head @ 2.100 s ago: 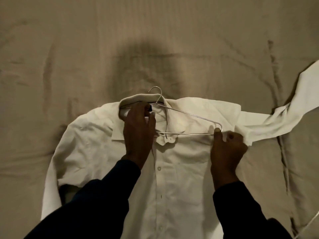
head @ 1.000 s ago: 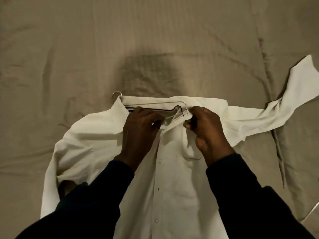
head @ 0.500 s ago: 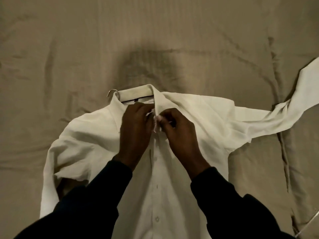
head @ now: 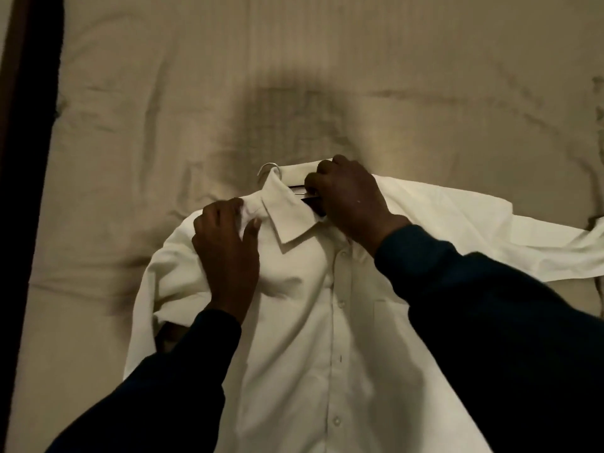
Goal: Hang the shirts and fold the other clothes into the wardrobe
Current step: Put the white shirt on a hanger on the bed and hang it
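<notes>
A white button-up shirt (head: 307,338) lies face up on the bed, its front buttoned down the middle. A metal wire hanger sits inside it; only the hook (head: 268,168) pokes out at the collar's left end. My left hand (head: 228,253) pinches the fabric at the shirt's left shoulder, beside the collar. My right hand (head: 351,201) grips the collar at the neck opening, fingers tucked inside. One long sleeve (head: 523,243) trails off to the right edge.
A wrinkled beige bedsheet (head: 294,76) covers the whole surface around the shirt. A dark vertical edge (head: 26,158), perhaps a bed frame or wall, runs down the far left.
The hanger went fully inside the shirt, leaving the hook out. My hands left the top button area: the left slid to the shoulder, the right rose to the collar. The view shifted right.
</notes>
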The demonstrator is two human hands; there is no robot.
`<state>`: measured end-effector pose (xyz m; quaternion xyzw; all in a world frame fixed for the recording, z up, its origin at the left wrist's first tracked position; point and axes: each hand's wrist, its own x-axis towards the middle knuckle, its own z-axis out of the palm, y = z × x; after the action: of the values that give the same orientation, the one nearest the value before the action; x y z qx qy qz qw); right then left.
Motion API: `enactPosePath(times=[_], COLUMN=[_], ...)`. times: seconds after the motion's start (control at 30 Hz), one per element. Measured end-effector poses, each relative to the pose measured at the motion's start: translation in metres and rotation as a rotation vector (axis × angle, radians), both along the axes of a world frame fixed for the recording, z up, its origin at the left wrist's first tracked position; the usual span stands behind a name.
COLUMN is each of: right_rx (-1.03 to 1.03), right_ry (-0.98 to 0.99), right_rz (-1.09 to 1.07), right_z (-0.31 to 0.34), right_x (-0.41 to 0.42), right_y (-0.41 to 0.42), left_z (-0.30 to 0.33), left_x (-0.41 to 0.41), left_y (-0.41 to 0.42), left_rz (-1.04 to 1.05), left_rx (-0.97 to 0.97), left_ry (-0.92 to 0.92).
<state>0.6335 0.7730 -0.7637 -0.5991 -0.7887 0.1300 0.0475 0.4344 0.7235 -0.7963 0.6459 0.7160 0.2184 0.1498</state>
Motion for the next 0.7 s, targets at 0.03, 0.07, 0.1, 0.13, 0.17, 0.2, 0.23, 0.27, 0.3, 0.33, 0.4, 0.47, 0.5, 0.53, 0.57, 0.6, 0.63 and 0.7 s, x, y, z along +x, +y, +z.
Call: enactPosePath(times=[0.03,0.07,0.1,0.13,0.17,0.2,0.23,0.27,0.3,0.33,0.4,0.47,0.5,0.53,0.57,0.6,0.63,0.7], right_rx=[-0.007,-0.003,-0.027,-0.050,-0.093,-0.119,-0.162,-0.196,-0.211,-0.213,-0.264,-0.399,-0.439,-0.439,-0.417,-0.390,-0.384,-0.420], right_ry=[-0.070,-0.103,-0.117,-0.102,-0.081,-0.040,0.005,0.053,0.075,0.070,0.092,0.141,0.155,0.167,0.196,0.240,0.301,0.422], right_rz=[0.054,0.076,0.097,0.098,0.067,0.019,-0.032,-0.075,-0.104,-0.113,-0.134,-0.196,-0.215,-0.229,-0.246,-0.265,-0.292,-0.366], right_z=[0.000,0.002,0.004,0.006,0.011,0.014,0.016,0.020,0.020,0.020,0.016,0.016,0.015,0.014,0.013,0.012,0.012,0.009], right_x=[-0.002,-0.001,0.000,0.002,0.007,0.015,0.024,0.033,0.041,0.047,0.057,0.058,0.057,0.055,0.050,0.043,0.035,0.018], right_y=[0.003,0.006,0.008,0.010,0.014,0.019,0.026,0.032,0.037,0.041,0.044,0.045,0.046,0.049,0.052,0.056,0.060,0.067], left_z=[0.000,0.000,0.000,0.000,0.000,0.000,0.001,0.002,0.003,0.003,0.003,0.000,0.000,0.000,0.001,0.001,0.001,0.002], left_x=[-0.002,-0.004,-0.008,-0.013,-0.019,-0.025,-0.029,-0.033,-0.036,-0.038,-0.041,-0.044,-0.044,-0.044,-0.043,-0.042,-0.041,-0.042], left_y=[0.000,0.000,0.003,0.006,0.009,0.012,0.016,0.019,0.024,0.028,0.037,0.043,0.044,0.043,0.043,0.042,0.041,0.040], left_rz=[-0.021,-0.034,-0.028,-0.007,0.020,0.040,0.036,0.008,-0.037,-0.084,-0.139,-0.124,-0.113,-0.110,-0.114,-0.117,-0.119,-0.124], left_rx=[0.043,0.084,0.109,0.106,0.080,0.048,0.031,0.034,0.048,0.062,0.071,0.053,0.044,0.038,0.034,0.029,0.026,0.023], left_ry=[0.005,0.016,0.025,0.026,0.018,0.006,0.000,-0.005,-0.015,-0.033,-0.083,-0.168,-0.209,-0.238,-0.258,-0.272,-0.282,-0.300])
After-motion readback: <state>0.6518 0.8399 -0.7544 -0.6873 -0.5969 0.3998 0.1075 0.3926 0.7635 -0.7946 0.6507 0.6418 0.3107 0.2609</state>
